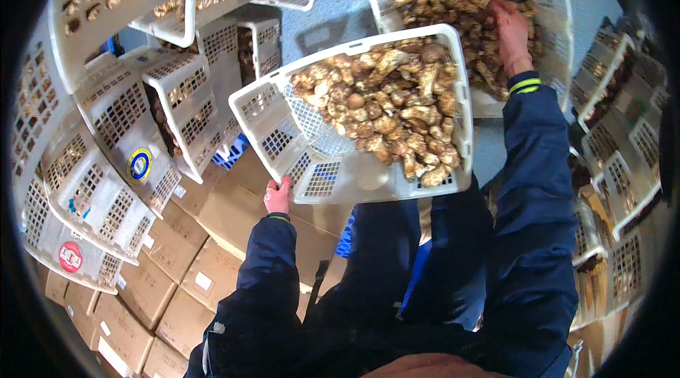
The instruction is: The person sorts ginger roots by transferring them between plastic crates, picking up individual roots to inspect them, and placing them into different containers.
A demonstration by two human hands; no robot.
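White near crate (365, 178), white far crate (558, 13): two in work, both holding mushrooms (386, 109), too many to count. Near crate overlaps far one in view. One left hand (278, 196), clamped on near crate's left corner. One right hand (511, 37), down among far crate's mushrooms; fingertips hidden, can't tell grip.

White crate (347, 183), brown-and-cream mushrooms (386, 105)

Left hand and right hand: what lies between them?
In the head view: the near white crate and its mushroom pile, then darker mushrooms in the far crate. The left hand grips the near white crate; the right hand is in the far one.
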